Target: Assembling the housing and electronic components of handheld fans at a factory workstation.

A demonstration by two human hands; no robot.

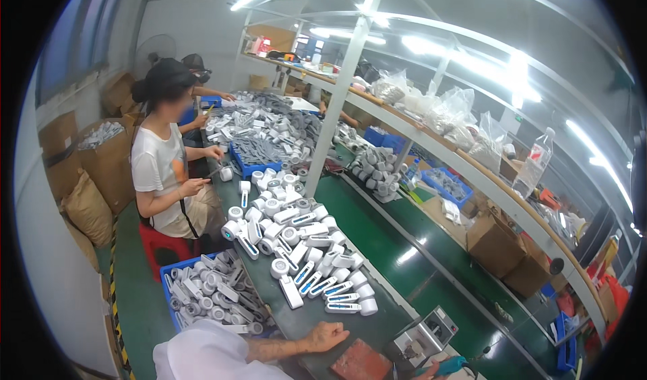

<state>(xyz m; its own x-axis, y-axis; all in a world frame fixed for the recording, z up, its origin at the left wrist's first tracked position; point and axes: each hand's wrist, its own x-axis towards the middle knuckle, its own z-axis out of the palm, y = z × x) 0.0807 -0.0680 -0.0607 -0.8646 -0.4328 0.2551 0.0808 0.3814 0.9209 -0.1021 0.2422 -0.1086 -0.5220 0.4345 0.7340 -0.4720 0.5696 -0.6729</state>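
- Left hand (329, 336): I see it resting palm-down on the dark green bench top (377, 225) near the lower edge, fingers loosely curled and holding nothing.
- Right hand (426, 372): barely in view at the bottom edge; I cannot tell how its fingers stand. It sits against a teal-handled tool (450, 364).
- White handheld devices (306, 259): heaped on the bench just beyond my left hand. Smooth matte plastic, each a flat oblong handle with a blue-rimmed window and a round drum-shaped head; they lie every way, touching and overlapping.
- Reddish square pad (360, 361): flat, dull surface, just beside my left hand.
- Grey metal fixture (424, 336): boxy, with dark recesses, right of the pad.
- Blue plastic crate (214, 292): below the bench's left edge, full of the same devices.
- Seated person in a white shirt (162, 171): working further along the bench on a red stool.
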